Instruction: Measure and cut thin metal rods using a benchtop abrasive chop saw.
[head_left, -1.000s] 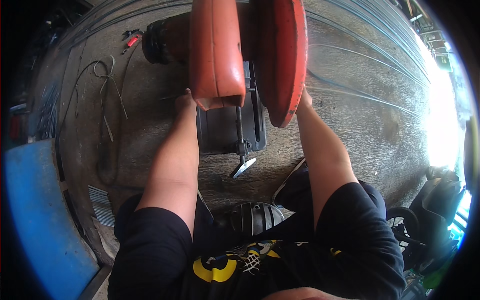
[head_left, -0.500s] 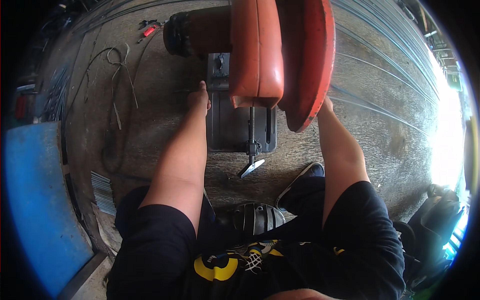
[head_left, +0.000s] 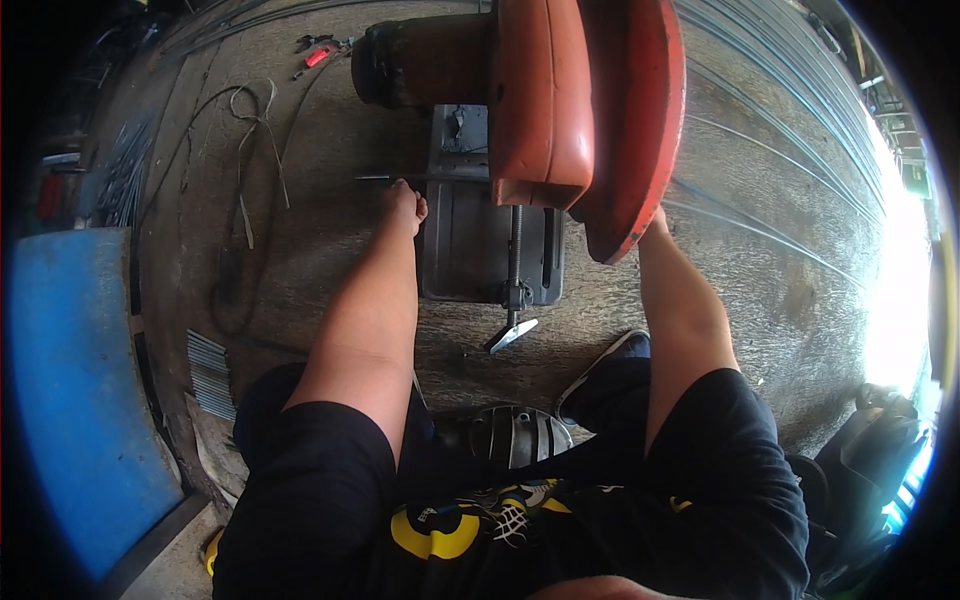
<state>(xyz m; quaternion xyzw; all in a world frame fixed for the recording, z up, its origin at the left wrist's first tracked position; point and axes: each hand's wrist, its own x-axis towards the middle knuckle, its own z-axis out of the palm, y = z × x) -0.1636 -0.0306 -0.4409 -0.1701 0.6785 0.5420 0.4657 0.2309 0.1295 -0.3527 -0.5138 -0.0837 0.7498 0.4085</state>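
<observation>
Brown floor (head_left: pixel 760 290) bears the orange cut-off saw (head_left: pixel 543 120) between both hands (head_left: pixel 404 207) (head_left: pixel 656 223).

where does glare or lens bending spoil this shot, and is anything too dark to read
Head view: white glare washes out the right side, past the brown floor; head view: fisheye bending bows the blue panel's edges, with black closing in at the rim; head view: far-left clutter sinks into shadow, while the left hand reads fairly clearly.
</observation>
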